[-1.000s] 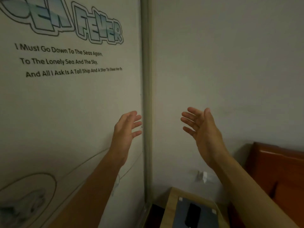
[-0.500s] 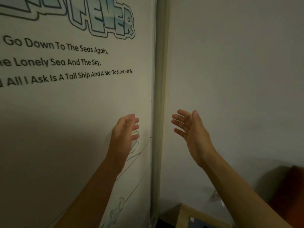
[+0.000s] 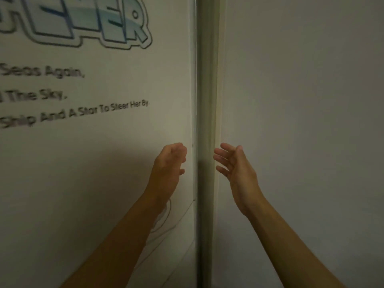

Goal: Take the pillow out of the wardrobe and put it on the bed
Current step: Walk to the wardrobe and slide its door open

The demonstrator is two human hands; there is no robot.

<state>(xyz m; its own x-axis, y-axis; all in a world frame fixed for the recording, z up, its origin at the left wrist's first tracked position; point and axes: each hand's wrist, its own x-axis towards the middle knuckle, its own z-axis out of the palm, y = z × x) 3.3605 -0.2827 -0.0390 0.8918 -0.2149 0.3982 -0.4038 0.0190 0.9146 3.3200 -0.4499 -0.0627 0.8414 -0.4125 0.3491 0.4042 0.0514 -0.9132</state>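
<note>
White wardrobe door (image 3: 93, 163) with printed blue letters is seen behind the left hand (image 3: 169, 167), which is raised with fingers curled loosely, holding nothing. The right hand (image 3: 234, 167) is held open, fingers spread, palm turned left, also empty. Between both hands the door's pale vertical edge (image 3: 207, 100) is placed. The pillow is hidden from view; the text is partly cut off and blurred.

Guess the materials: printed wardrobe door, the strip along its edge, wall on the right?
Wardrobe door: smooth matte white panel, probably laminated board or coated glass; lettering looks printed flat, no relief. Edge strip: pale, slightly glossy profile, likely painted metal or plastic; a soft vertical highlight runs along it. Wall: matte painted plaster, even and unreflective.
</note>
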